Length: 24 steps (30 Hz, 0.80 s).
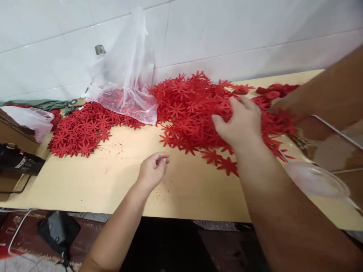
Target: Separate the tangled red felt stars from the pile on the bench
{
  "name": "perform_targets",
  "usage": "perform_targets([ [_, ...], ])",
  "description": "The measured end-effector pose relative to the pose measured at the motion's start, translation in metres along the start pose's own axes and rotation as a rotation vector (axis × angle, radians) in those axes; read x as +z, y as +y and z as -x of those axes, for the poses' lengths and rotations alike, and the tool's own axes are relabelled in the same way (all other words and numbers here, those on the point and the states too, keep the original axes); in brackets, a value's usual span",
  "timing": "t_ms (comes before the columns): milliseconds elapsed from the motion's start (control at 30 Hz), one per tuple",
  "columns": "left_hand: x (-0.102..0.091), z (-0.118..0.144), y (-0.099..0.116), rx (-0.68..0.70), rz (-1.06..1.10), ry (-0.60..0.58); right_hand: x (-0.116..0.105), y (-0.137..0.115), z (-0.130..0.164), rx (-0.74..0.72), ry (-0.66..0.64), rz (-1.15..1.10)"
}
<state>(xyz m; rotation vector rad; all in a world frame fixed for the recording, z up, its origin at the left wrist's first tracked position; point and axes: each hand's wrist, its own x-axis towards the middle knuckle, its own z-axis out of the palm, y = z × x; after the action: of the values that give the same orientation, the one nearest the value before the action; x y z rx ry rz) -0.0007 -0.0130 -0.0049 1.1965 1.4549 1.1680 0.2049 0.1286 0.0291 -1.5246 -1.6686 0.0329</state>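
A big heap of red flower-shaped cutouts lies on the pale wooden table. My right hand rests palm down on the right part of this heap, fingers spread into the cutouts. My left hand hovers over bare table in front of the heap, fingers curled loosely with nothing visible in them. A second, flatter heap of red cutouts sits at the left.
A clear plastic bag stands between the heaps against the white tiled wall. A brown box and a dark item sit at the left edge. Another person's arm reaches in at the right. A clear plastic piece lies near the right edge.
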Motion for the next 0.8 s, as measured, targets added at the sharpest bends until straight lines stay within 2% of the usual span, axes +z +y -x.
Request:
perform_targets([
  [100, -0.025, -0.017, 0.012, 0.158, -0.383, -0.005, 0.005, -0.013, 0.033, -0.197, -0.165, -0.137],
  [167, -0.043, -0.038, 0.023, 0.190, -0.627, 0.066, 0.011, -0.026, 0.062, -0.271, -0.271, -0.179],
  [267, -0.064, -0.077, 0.031, 0.149, -0.962, 0.152, 0.019, -0.038, 0.095, -0.376, -0.408, -0.187],
  [333, -0.069, -0.100, 0.027, 0.109, -1.108, 0.175, 0.022, -0.038, 0.107, -0.443, -0.460, -0.161],
  [400, -0.070, -0.117, 0.018, 0.128, -1.220, 0.195, 0.021, -0.033, 0.113, -0.486, -0.478, -0.137],
  [500, -0.070, -0.130, 0.005, 0.164, -1.318, 0.213, 0.016, -0.024, 0.114, -0.505, -0.493, -0.129],
  [600, -0.078, -0.134, 0.002, 0.219, -1.370, 0.248, 0.008, -0.021, 0.114, -0.491, -0.523, -0.169],
  [700, -0.090, -0.128, 0.010, 0.256, -1.346, 0.301, 0.002, -0.025, 0.114, -0.439, -0.560, -0.250],
  [800, -0.100, -0.112, 0.023, 0.269, -1.187, 0.333, 0.001, -0.036, 0.113, -0.287, -0.579, -0.374],
])
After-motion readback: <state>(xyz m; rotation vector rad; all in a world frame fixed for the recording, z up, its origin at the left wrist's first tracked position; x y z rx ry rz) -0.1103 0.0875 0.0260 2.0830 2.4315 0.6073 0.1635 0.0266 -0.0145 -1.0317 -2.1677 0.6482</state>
